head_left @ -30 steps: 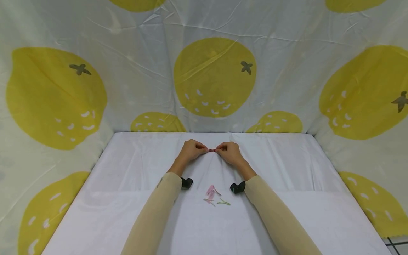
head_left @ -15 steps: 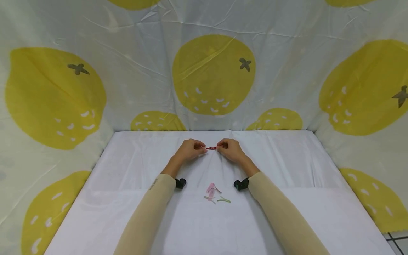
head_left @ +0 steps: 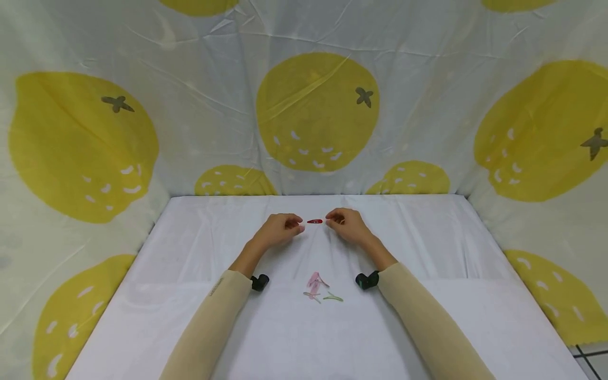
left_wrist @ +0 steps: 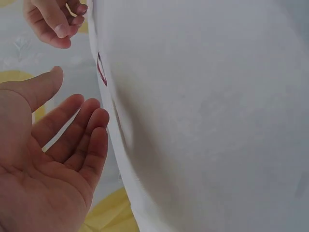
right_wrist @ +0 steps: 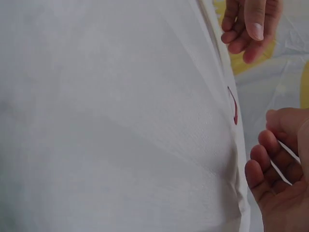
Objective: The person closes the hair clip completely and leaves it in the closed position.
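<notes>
A red snap hair clip (head_left: pixel 315 221) lies on the white cloth near the far edge of the table, between the two hands. My left hand (head_left: pixel 279 230) is just left of it, its fingers loosely bent and thumb apart, holding nothing. To the clip's right, my right hand (head_left: pixel 349 226) also has relaxed fingers with nothing between them. Neither hand touches the clip. From the left wrist the hair clip (left_wrist: pixel 102 71) appears as a thin red outline beyond the fingertips, and the right wrist view shows the hair clip (right_wrist: pixel 235 107) similarly edge-on.
Nearer the body lie several other small hair clips: a pink pair (head_left: pixel 314 282), a pale pinkish one (head_left: pixel 312 296) and a green one (head_left: pixel 333 297). White cloth (head_left: pixel 427 316) covers the table. A lemon-print curtain (head_left: pixel 318 111) stands behind and at both sides.
Both hands have let go of the red hair clip and moved apart, left hand leftward, right hand slightly rightward. The clip now lies alone. The other clips have stayed put.
</notes>
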The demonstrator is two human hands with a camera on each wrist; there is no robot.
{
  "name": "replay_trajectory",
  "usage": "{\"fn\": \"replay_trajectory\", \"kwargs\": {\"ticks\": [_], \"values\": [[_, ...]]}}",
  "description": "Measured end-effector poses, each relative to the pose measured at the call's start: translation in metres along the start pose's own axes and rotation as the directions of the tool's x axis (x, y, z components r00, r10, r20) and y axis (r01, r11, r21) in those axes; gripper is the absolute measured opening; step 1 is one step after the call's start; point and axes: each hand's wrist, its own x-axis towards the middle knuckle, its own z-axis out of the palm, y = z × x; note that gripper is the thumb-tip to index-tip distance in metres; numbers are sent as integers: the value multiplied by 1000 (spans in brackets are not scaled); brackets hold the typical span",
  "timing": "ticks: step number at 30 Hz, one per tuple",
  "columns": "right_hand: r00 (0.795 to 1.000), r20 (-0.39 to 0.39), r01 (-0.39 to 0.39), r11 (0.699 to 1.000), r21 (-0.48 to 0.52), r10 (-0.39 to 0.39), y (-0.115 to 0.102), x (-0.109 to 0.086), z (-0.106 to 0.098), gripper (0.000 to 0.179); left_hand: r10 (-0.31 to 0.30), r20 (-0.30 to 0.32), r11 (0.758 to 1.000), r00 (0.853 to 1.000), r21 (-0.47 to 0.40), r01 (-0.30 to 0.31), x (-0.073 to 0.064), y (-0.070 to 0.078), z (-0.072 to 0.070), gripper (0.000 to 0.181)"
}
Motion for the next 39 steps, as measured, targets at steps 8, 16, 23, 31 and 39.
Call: {"fn": "replay_trajectory", "kwargs": {"ticks": [8,16,23,31,39], "values": [[998,-7,64,998,22,-63,-9,-22,-8,24,-4,-26,999,1000,-52,2,-23,3,-2,45],[994,-2,108,994,2,-108,-21,-43,-14,26,15,-40,997,999,-80,-18,-47,11,-5,50],[989,15,150,989,1,-150,-31,-61,-12,26,44,-57,993,997,-109,-50,-62,17,3,48],[980,61,192,981,-12,-191,-35,-87,-12,25,59,-29,987,998,-147,-63,-76,21,16,44],[970,121,213,977,2,-211,-33,-107,-5,24,121,36,984,992,-134,-115,-88,27,25,43]]}}
